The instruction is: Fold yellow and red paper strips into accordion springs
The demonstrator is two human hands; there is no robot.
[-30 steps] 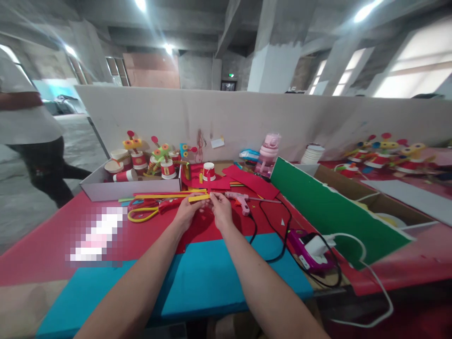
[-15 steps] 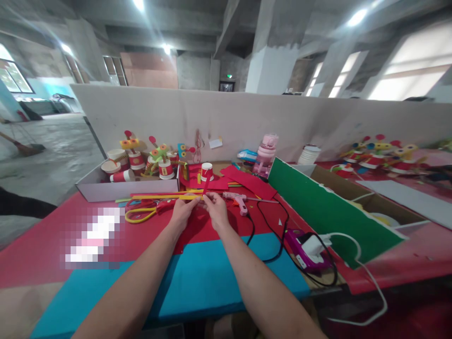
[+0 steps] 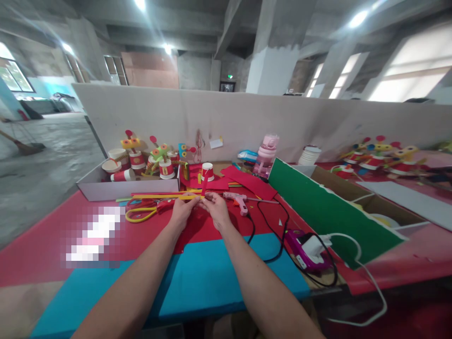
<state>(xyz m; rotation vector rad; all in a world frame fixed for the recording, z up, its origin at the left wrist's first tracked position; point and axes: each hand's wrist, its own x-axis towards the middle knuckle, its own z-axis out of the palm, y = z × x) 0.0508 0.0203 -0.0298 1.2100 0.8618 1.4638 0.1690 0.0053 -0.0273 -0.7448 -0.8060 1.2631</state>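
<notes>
Over the red tabletop, my left hand (image 3: 185, 210) is closed in a pinch on a yellow paper strip (image 3: 158, 197) that stretches out to the left. Close beside it, my right hand (image 3: 216, 209) pinches a red paper strip (image 3: 204, 184), which stands up where it meets the yellow one. The fingertips nearly touch, and they hide the exact joint. A pink glue gun (image 3: 240, 202) lies just right of my right hand. Yellow-handled scissors (image 3: 141, 215) rest left of my left hand. Behind the strips stands a red and white paper cup (image 3: 207, 172).
A white box (image 3: 130, 192) with paper-cup figures (image 3: 166, 168) stands at the back left. On the right are a green-sided box (image 3: 328, 212) and a purple power strip (image 3: 310, 254) with trailing cables. A blue mat (image 3: 226, 273) covers the front edge; a pink bottle (image 3: 266, 153) stands behind.
Both hands keep their pinch on the strips and have barely moved. A dark shape at the left edge, over the floor, has gone out of view.
</notes>
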